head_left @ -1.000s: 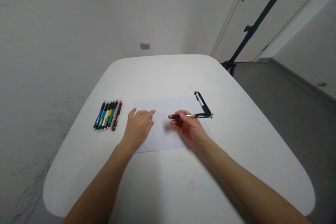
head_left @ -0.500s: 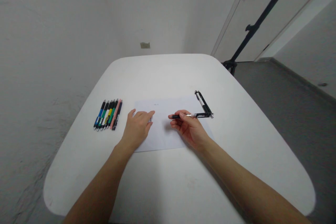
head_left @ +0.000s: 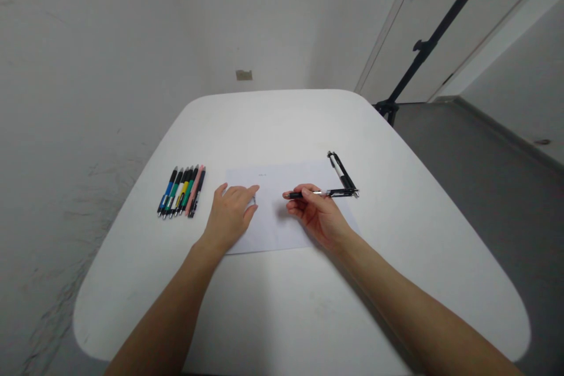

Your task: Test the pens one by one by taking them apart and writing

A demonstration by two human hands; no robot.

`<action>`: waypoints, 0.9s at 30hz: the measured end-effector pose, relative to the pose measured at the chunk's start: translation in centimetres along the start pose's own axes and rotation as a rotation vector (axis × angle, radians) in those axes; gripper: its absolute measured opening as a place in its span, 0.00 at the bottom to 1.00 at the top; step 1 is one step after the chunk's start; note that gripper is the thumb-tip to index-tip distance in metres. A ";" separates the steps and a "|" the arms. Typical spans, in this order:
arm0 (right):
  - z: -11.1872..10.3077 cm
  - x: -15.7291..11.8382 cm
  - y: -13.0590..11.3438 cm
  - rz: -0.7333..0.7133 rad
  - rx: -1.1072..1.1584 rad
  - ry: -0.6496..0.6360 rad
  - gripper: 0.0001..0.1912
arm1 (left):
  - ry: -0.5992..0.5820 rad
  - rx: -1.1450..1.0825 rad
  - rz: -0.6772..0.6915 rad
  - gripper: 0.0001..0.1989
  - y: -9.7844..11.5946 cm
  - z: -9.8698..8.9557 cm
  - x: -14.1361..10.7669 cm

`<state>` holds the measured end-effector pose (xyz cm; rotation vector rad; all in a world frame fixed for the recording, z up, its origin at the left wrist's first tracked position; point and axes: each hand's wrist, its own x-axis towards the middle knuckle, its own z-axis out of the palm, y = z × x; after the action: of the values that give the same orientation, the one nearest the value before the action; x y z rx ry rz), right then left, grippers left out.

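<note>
A white sheet of paper [head_left: 273, 229] lies on the table with a tiny dark mark near its top edge. On its left side rests my left hand [head_left: 231, 211], open, thumb and forefinger apart. Between these two shows a small dark mark that I cannot make out. My right hand [head_left: 317, 211] is closed on a black pen [head_left: 335, 192] with a pale middle part, held nearly level over the right half of the sheet. Beyond that hand, a black-and-white pen [head_left: 337, 169] and a black pen [head_left: 344, 171] lie side by side, slanted, their near ends by the held pen's right end.
A row of several coloured pens [head_left: 181, 191] lies left of the paper on the white table [head_left: 273, 129]. A pale wall [head_left: 264, 23] stands behind the table. To the right are a dark stand pole [head_left: 418, 59] and a door [head_left: 423, 23].
Hardly anything differs. The left thumb and forefinger have shifted very slightly; the right hand keeps its hold on the pen, and the other pens lie as before.
</note>
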<state>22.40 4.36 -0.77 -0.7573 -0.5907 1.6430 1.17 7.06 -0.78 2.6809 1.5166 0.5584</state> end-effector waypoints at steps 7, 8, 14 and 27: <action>0.2 -0.1 -0.1 0.000 0.006 -0.003 0.12 | 0.018 -0.031 0.065 0.13 -0.1 0.6 0.2; 0.2 -0.1 -0.1 -0.002 0.004 -0.004 0.11 | 0.016 -0.036 0.072 0.12 -0.1 0.6 0.3; 0.2 -0.1 -0.2 0.000 -0.010 0.007 0.11 | 0.030 -0.018 0.067 0.13 -0.2 0.3 0.2; 0.0 -0.1 -0.1 0.000 -0.005 0.000 0.12 | 0.011 -0.006 0.044 0.15 -0.3 -0.1 -0.1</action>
<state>22.47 4.25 -0.62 -0.7612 -0.5953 1.6422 0.90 7.12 -0.76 2.7175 1.4593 0.5790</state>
